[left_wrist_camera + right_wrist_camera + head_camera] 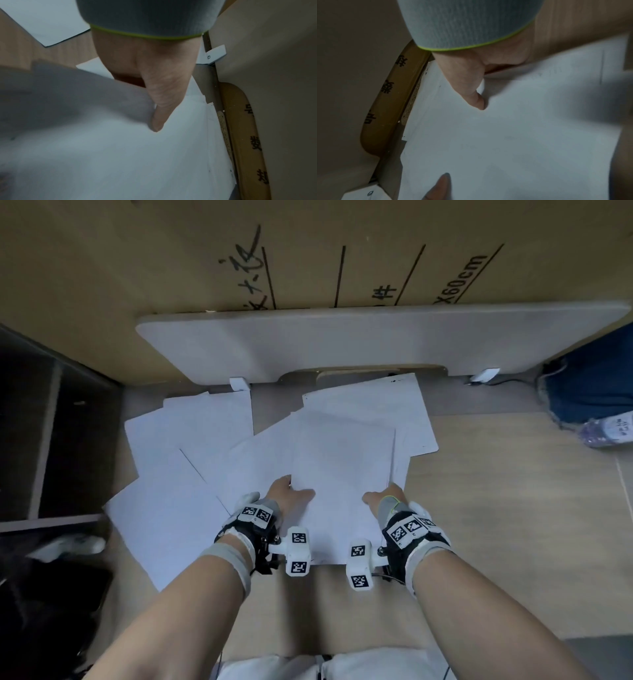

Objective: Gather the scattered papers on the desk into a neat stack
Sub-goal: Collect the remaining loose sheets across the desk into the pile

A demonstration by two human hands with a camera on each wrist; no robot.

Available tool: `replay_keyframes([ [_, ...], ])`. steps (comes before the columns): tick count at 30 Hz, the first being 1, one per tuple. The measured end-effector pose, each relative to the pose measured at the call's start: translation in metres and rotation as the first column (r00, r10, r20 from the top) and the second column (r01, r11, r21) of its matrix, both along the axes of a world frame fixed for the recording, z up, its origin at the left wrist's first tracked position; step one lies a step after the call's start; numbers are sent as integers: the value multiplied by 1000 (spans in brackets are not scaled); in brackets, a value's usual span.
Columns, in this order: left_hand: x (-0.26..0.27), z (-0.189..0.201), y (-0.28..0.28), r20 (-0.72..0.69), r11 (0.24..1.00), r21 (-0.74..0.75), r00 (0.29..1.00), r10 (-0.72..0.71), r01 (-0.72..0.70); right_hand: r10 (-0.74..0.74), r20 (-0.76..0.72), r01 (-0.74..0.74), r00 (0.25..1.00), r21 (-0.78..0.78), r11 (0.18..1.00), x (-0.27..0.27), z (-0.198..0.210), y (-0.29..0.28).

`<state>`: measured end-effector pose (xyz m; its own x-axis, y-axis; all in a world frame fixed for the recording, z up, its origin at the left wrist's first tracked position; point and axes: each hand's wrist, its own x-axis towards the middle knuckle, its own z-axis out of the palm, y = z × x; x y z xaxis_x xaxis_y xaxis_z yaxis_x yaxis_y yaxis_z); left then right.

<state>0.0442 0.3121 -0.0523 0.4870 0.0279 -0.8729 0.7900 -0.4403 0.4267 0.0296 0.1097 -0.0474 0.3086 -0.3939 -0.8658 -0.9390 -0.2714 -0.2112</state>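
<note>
While the desk (513, 508) lies broad under everything, I see the scattered papers (191, 446) fanning left and beyond my hands, at least six sheets, exact count unclear. The held sheet (342, 474) runs lengthwise away from me. My left hand (291, 494) and right hand (385, 496) pinch its opposite edges; left sits nearer the strays.

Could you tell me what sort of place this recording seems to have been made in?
Probably an office or storeroom workstation: a wood-grain desk strewn with white papers, a low white divider panel clipped along its back edge, and a large printed cardboard box behind it.
</note>
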Motion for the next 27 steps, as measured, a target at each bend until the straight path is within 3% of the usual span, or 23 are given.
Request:
replay_keyframes([
  [5,11,27,13,116,997,58,991,-60,54,18,14,-16,1000,-135,991,-4,-9,18],
  [13,26,8,25,204,987,45,966,-161,155,104,-10,-104,995,-92,990,-5,-8,18],
  [15,36,-3,24,218,981,91,958,-185,168,195,-25,-197,980,-97,976,-4,-9,10],
  [17,50,-16,24,218,933,264,927,-305,245,258,-37,-261,965,-127,957,0,-15,3],
  [19,64,-27,26,176,806,483,865,-471,341,216,-10,-216,976,-84,973,5,-21,-2],
  [21,73,-36,29,136,722,576,825,-548,384,192,-39,-196,981,-143,970,10,-24,-5],
  [22,77,-40,30,124,699,601,820,-559,386,112,-51,-119,992,-173,978,11,-26,-7],
  [24,83,-47,31,112,685,634,833,-542,360,-57,-70,36,996,-265,964,15,-34,-5],
  [27,85,-51,32,147,741,608,876,-459,286,-221,-79,185,972,-322,929,21,-32,-1],
])
